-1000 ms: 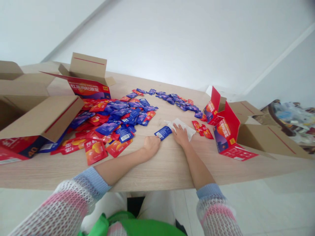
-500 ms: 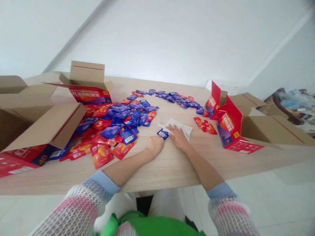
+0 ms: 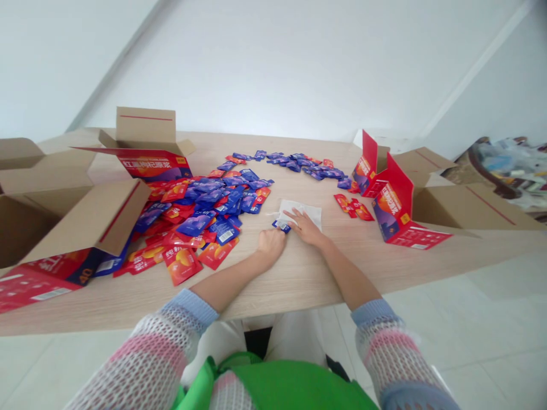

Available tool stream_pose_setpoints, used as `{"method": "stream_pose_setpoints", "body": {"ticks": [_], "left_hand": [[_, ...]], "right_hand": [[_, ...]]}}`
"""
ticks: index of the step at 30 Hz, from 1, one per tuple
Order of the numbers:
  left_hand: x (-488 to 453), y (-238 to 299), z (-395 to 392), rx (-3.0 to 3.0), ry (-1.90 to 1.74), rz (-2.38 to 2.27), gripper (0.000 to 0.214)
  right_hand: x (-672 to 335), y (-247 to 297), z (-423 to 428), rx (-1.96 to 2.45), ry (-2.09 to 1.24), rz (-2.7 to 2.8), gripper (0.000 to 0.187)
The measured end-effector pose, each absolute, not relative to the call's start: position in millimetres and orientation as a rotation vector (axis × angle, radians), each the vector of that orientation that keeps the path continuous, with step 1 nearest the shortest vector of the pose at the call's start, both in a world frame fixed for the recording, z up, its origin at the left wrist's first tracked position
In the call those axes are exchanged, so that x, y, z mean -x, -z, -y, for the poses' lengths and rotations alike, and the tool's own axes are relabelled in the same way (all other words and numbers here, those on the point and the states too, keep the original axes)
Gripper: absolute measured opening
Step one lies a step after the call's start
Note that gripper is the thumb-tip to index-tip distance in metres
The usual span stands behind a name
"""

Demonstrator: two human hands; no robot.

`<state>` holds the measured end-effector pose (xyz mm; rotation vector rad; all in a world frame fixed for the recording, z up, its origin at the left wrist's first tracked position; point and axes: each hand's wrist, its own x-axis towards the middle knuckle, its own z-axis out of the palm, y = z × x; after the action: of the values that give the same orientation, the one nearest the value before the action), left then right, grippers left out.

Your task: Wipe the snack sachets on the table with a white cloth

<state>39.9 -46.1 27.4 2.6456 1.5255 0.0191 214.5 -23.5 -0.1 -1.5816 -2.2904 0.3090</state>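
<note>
In the head view, a single blue sachet (image 3: 281,225) lies on the table in front of me. My left hand (image 3: 272,245) is closed at the sachet's near left side and pins or grips its edge; the fingertips are hidden. My right hand (image 3: 304,228) rests with fingers stretched out over a white cloth or tissue (image 3: 308,212), its fingertips at the sachet's right side. The cloth lies partly under this hand and spreads beyond it. Left of my hands is a heap of blue sachets (image 3: 208,191) and red sachets (image 3: 182,265).
Open cartons stand left, a near one (image 3: 77,222) and a farther one (image 3: 149,162). At right stand red cartons (image 3: 395,213), flaps up. Several blue sachets (image 3: 316,169) form an arc at the back; red ones (image 3: 354,208) lie nearer the right cartons. A cluttered basket (image 3: 491,165) is far right.
My right hand and the cloth have shifted slightly left, over more of the blue sachet. My left hand stays closed at its edge. The view has moved a little.
</note>
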Motion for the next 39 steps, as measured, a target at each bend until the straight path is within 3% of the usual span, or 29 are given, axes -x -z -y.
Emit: {"method": "stream_pose_setpoints", "body": {"ticks": [11, 18, 27, 39], "left_hand": [[-44, -30, 48, -2.638, 0.038, -1.538, 0.033], [-44, -30, 48, -2.640, 0.031, -1.554, 0.034], [-46, -32, 47, -2.637, 0.059, -1.540, 0.034], [-51, -41, 51, -2.622, 0.150, -1.532, 0.030]], "right_hand": [[-236, 6, 3, 2.020, -0.078, 2.045, 0.058], [-230, 4, 10, 1.984, -0.030, 2.160, 0.053], [-187, -12, 18, 1.499, -0.284, 2.518, 0.051], [-236, -20, 31, 1.608, -0.576, 2.336, 0.068]]}}
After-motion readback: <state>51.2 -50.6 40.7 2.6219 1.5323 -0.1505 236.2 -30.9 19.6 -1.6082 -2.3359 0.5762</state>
